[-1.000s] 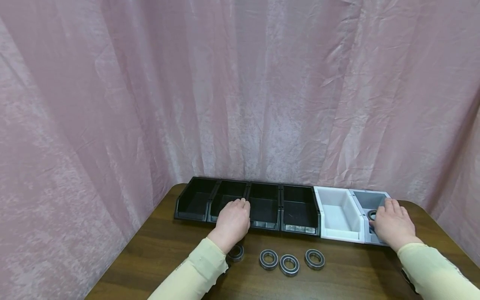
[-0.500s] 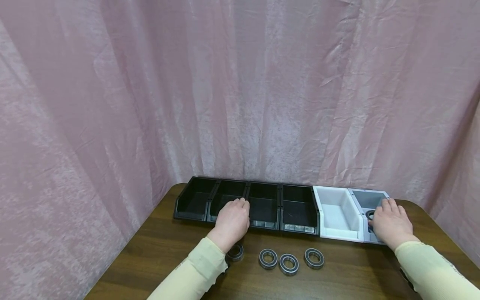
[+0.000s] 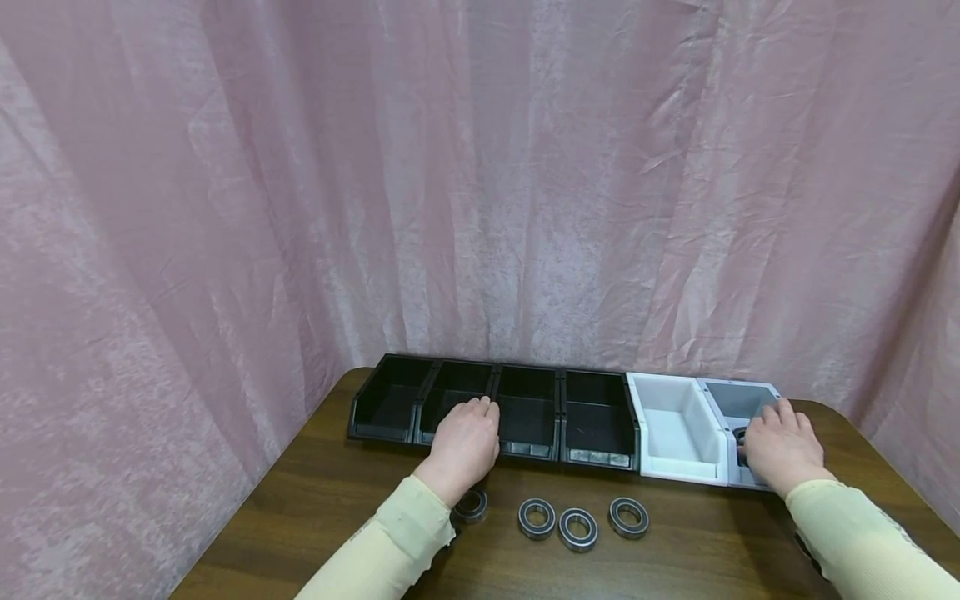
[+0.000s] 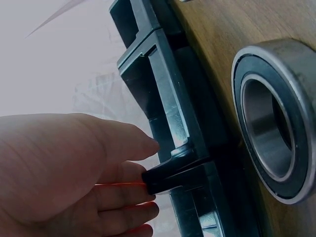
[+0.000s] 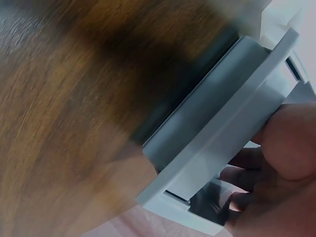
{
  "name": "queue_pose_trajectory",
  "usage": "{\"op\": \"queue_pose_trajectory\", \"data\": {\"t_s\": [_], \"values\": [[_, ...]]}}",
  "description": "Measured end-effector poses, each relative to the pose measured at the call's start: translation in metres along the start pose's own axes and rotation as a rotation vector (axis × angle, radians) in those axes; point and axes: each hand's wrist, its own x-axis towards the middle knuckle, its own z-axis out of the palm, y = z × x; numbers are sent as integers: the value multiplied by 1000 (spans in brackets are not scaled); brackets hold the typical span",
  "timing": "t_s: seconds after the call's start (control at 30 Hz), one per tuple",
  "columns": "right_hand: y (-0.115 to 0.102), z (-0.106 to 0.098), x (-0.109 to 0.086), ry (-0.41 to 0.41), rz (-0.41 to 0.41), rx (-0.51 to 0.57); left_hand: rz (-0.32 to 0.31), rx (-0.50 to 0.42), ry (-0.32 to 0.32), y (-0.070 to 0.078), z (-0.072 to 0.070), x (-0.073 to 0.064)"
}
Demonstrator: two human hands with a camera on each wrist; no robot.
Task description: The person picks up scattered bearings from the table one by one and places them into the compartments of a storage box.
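Observation:
In the head view my left hand (image 3: 461, 442) rests at the divider between two black bins. The left wrist view shows the thumb and fingers (image 4: 126, 197) by the end of that black divider (image 4: 173, 175), with no bearing in them. My right hand (image 3: 783, 446) reaches into the grey bin (image 3: 738, 400) at the row's right end. Beside its thumb a ball bearing (image 3: 739, 435) partly shows. Fingers (image 5: 242, 177) of the right hand lie curled inside the bin in the right wrist view. The hand hides what its fingertips touch.
Several ball bearings lie on the wooden table (image 3: 690, 542) before the bins: one by the left wrist (image 3: 471, 506), three further right, such as this bearing (image 3: 628, 517). A white bin (image 3: 678, 425) adjoins the grey one. A pink curtain (image 3: 480, 183) hangs behind.
The right hand has shifted slightly left within the grey bin, and the bearing by its thumb shows less of its ring. The left hand stays put.

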Motion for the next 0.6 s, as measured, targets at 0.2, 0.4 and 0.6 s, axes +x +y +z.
{"op": "queue_pose_trajectory", "data": {"t_s": [0.2, 0.4, 0.6], "values": [[0, -2, 0, -30, -6, -1, -2, -6, -3, 0, 0, 0], [-3, -5, 0, -40, -19, 6, -1, 1, 3, -1, 0, 0], [-4, -7, -2, -33, -44, 4, -5, -1, -11, 0, 1, 0]]}}
